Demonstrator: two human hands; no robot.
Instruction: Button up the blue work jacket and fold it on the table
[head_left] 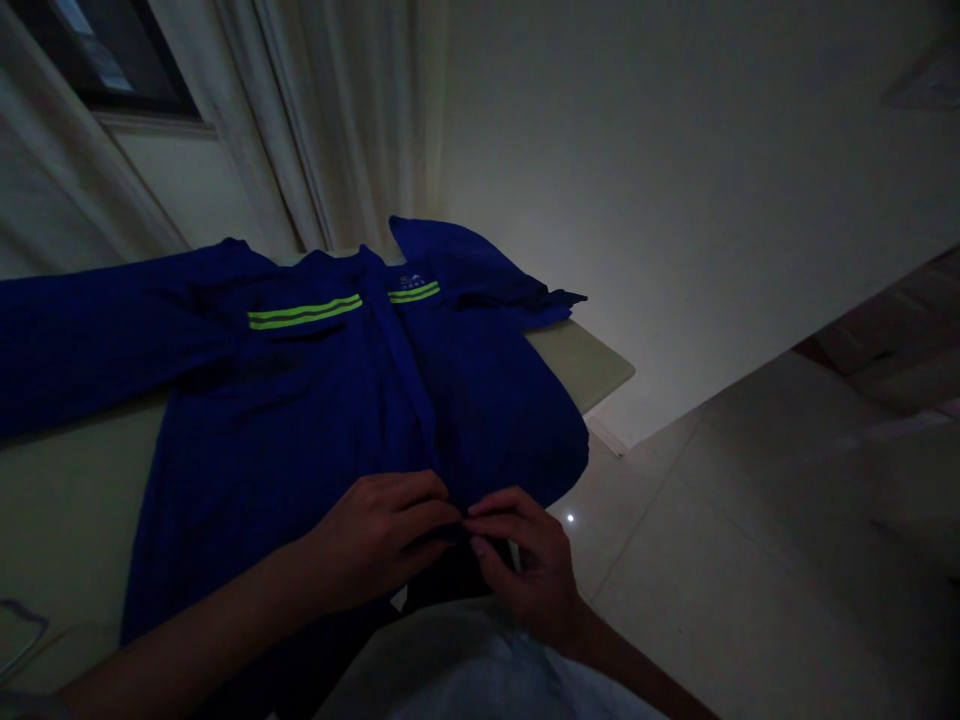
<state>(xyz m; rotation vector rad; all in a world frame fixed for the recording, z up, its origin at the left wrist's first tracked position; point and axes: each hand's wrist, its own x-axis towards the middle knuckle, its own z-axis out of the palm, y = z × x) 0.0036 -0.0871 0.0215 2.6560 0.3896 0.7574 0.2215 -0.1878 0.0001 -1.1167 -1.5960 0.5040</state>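
Note:
A dark blue work jacket (292,400) with yellow-green stripes across the chest lies spread out, front side up. Its front placket runs down toward my hands at the near hem. My left hand (390,530) has its fingers closed on the jacket's lower front edge. Close against it, my right hand (525,555) pinches the same edge, and the fingertips of both hands nearly meet. Whatever small part lies between the fingertips is hidden in the dark.
Under the jacket is a pale table (592,365), its right corner jutting past the cloth. Light curtains (337,120) hang behind it, beside a white wall (637,180). A thin pale cord (34,640) lies at the lower left. Tiled floor (712,540) shows on the right.

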